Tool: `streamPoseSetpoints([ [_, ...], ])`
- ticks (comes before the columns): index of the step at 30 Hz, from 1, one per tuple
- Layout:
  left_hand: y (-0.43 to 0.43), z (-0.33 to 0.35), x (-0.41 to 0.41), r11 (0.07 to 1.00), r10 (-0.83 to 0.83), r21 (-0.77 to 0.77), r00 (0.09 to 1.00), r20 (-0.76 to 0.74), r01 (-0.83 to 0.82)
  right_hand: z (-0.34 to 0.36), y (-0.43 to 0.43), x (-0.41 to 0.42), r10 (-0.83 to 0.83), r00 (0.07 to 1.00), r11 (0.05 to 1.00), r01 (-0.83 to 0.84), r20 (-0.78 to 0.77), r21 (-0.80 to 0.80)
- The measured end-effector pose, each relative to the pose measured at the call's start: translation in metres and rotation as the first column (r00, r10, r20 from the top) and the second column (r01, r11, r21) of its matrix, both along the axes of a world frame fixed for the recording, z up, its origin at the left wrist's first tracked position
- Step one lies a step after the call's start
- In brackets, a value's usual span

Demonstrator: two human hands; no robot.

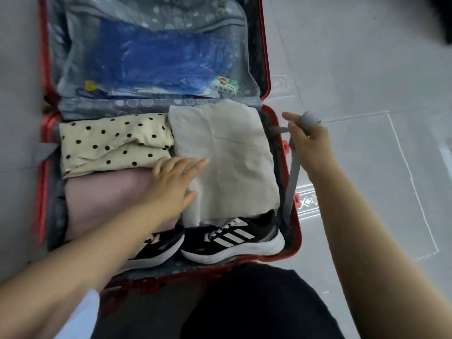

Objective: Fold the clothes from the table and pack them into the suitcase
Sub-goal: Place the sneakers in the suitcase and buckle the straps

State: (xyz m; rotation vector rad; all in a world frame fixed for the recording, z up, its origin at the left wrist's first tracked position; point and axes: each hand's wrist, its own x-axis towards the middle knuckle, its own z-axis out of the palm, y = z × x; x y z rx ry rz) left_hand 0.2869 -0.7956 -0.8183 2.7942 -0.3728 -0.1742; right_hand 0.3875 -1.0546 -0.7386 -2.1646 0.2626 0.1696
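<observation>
Cloth: folded cream cloth point(232, 155) in suitcase's point(267, 57) right half, lengthwise away from you.
Your left hand point(175, 182): flat, released, pressing the cloth.
Your right hand point(310, 148): grasping grey strap point(292, 182) at suitcase's right rim, beside the cloth.

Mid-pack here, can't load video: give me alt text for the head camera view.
A person's left hand presses flat on a folded cream garment in an open red suitcase, while the right hand grips a grey strap at its right edge. A polka-dot garment, a pink garment and black sneakers are also packed.
</observation>
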Motion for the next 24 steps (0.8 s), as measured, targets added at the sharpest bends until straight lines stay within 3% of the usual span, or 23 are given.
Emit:
streamPoseSetpoints([
  [2, 0.034, 0.015, -0.014, 0.991, 0.124, -0.047, 0.992, -0.017, -0.125, 0.012, 0.034, -0.006, 0.250, 0.965, 0.948, -0.228, 0.078, -0.222],
  [3, 0.054, 0.022, -0.020, 0.978, 0.202, -0.053, 0.979, -0.029, -0.203, 0.016, 0.051, -0.010, 0.332, 0.937, 0.926, -0.301, 0.110, -0.227],
  [5, 0.102, 0.026, -0.035, 0.923, 0.373, -0.078, 0.926, -0.062, -0.377, 0.026, 0.084, -0.019, 0.440, 0.894, 0.898, -0.440, 0.080, -0.026],
  [7, 0.151, 0.023, -0.051, 0.801, 0.580, -0.117, 0.810, -0.091, -0.587, 0.036, 0.114, -0.028, 0.587, 0.806, 0.808, -0.580, -0.071, 0.102],
  [9, 0.192, 0.013, -0.069, 0.530, 0.820, -0.117, 0.543, -0.183, -0.840, 0.037, 0.137, -0.036, 0.704, 0.667, 0.693, -0.720, -0.244, 0.031],
  [10, 0.211, -0.002, -0.080, 0.325, 0.903, -0.068, 0.331, -0.273, -0.943, 0.033, 0.144, -0.039, 0.729, 0.605, 0.630, -0.776, -0.322, -0.031],
  [12, 0.236, -0.028, -0.104, -0.040, 0.834, 0.100, -0.088, -0.545, -0.994, 0.028, 0.163, -0.047, 0.758, 0.509, 0.512, -0.851, -0.408, -0.111],
  [13, 0.239, -0.038, -0.114, -0.136, 0.687, 0.137, -0.194, -0.700, -0.981, 0.028, 0.173, -0.050, 0.765, 0.490, 0.481, -0.866, -0.418, -0.135],
  [14, 0.239, -0.050, -0.121, -0.192, 0.523, 0.150, -0.230, -0.821, -0.970, 0.028, 0.183, -0.053, 0.766, 0.492, 0.474, -0.867, -0.413, -0.153],
  [16, 0.231, -0.057, -0.126, -0.255, 0.311, 0.118, -0.196, -0.930, -0.960, 0.032, 0.201, -0.057, 0.759, 0.517, 0.484, -0.855, -0.396, -0.187],
  [20, 0.218, -0.047, -0.113, -0.364, 0.308, -0.072, -0.047, -0.950, -0.929, 0.027, 0.212, -0.066, 0.761, 0.528, 0.450, -0.849, -0.378, -0.279],
  [22, 0.222, -0.032, -0.106, -0.450, 0.318, -0.146, -0.005, -0.948, -0.881, 0.021, 0.209, -0.071, 0.761, 0.525, 0.456, -0.850, -0.381, -0.262],
  [24, 0.228, -0.013, -0.101, -0.587, 0.297, -0.280, 0.120, -0.947, -0.760, 0.015, 0.211, -0.078, 0.766, 0.506, 0.440, -0.863, -0.398, -0.249],
])
